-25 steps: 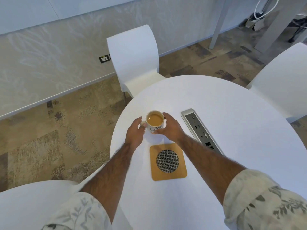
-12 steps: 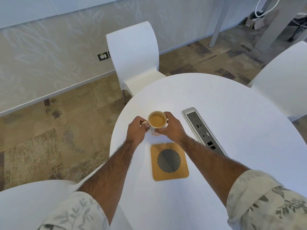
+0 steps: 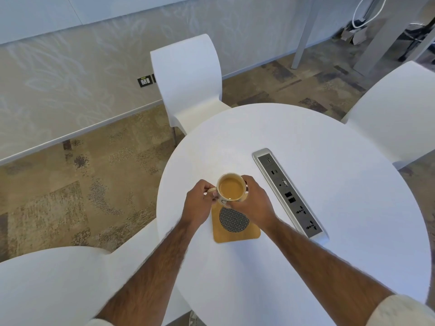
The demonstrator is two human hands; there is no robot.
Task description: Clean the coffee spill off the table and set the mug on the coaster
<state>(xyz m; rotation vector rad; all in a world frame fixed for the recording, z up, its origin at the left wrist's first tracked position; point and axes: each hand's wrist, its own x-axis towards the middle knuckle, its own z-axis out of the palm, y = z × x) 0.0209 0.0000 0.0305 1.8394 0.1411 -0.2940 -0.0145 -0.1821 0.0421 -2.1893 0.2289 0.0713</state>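
The round white tabletop (image 3: 329, 208) fills my view, and as far as I can see its surface reads clean: no brown puddle, no streak, no cloth or tissue lying anywhere on it, so I judge the wiping part finished, though the patch hidden under my hands and forearms I can't vouch for. Along the right of the middle runs the silver power strip (image 3: 288, 195), set flush in the top and well clear of what I'm doing. Near the left edge of the tabletop, just in front of me, sits the tan square coaster (image 3: 235, 234) with its dark woven disc, and its far edge is where the action is. My right hand (image 3: 253, 204) wraps the body of the mug (image 3: 231, 188), fingers curled snug round its right side; my left hand (image 3: 199, 203) pinches the handle, fingers closed tight on it. The mug is full of milky coffee, level, and sits over the coaster's far edge. Whether its base hangs in the air or touches, I can't tell from up here. What's left, I reckon: bring it towards me over the woven disc, lower it flat without slopping, then let go with both hands.
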